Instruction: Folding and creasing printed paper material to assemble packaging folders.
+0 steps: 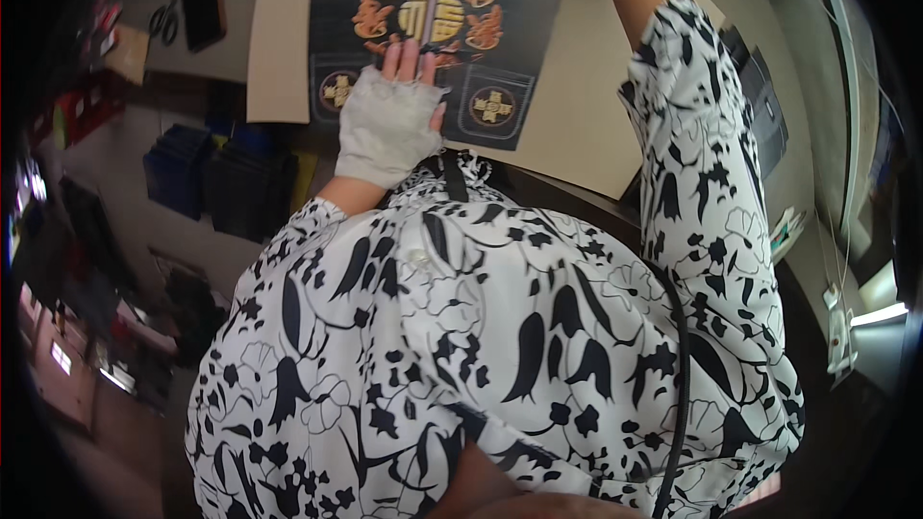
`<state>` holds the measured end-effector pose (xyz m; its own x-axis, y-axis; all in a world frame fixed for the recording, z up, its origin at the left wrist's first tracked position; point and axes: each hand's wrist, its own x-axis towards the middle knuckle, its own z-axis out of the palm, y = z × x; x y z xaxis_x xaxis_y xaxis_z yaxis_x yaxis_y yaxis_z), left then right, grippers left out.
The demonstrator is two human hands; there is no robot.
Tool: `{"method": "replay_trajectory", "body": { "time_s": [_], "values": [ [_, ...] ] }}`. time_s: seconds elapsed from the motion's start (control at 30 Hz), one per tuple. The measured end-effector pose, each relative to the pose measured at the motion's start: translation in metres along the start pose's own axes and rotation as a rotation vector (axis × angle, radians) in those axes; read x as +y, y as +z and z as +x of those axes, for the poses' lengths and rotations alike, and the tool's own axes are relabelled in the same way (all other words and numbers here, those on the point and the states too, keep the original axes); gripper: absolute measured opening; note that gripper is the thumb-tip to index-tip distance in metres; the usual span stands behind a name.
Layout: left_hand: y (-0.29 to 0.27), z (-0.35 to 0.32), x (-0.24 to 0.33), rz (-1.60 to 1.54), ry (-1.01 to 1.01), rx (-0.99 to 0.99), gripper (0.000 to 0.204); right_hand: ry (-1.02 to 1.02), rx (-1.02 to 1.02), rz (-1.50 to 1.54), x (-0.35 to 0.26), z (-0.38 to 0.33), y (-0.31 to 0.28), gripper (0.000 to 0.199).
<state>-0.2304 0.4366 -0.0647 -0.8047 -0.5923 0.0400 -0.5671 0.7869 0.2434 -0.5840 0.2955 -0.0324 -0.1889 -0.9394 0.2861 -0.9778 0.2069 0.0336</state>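
A black printed panel (367,5) with a gold round emblem and orange dragon-like figures lies on a large beige board (577,86). Two stitched, pocket-like squares with gold emblems sit along its near part. My left hand (389,130), in a white fingerless glove, rests flat on the panel with its bare fingers stretched out. Its fingertips touch the lower edge of the gold emblem, close to a narrow purplish strip (436,0) running up the middle. My right forearm reaches over the board's right side, and the hand lies past the upper edge of the picture.
At the far left of the table are a black phone (201,0) and dark-handled scissors (165,23). Dark blue folded pieces (180,171) sit lower at left, by a red container (91,108). Dark grey sheets (764,106) lie right of my arm. A white cord hangs at right.
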Motion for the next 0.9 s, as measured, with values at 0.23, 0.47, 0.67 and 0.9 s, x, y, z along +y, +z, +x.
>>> {"method": "replay_trajectory", "body": {
  "time_s": [0.23,0.47,0.67,0.9],
  "values": [
    [0.02,0.003,-0.013,-0.029,-0.006,-0.05,0.067,-0.121,-0.101,0.048,-0.082,-0.151,-0.031,0.06],
    [0.025,0.001,-0.04,0.112,0.006,-0.184,0.093,-0.188,-0.565,0.471,-0.135,-0.289,-0.04,0.068],
    [0.004,0.013,-0.045,0.139,0.07,-0.428,0.115,0.427,-0.34,0.851,-0.119,-0.289,-0.023,0.043],
    [0.022,0.018,-0.052,0.208,0.184,-0.451,0.094,0.985,-0.231,1.089,-0.103,-0.303,0.128,0.027]
  ]
}}
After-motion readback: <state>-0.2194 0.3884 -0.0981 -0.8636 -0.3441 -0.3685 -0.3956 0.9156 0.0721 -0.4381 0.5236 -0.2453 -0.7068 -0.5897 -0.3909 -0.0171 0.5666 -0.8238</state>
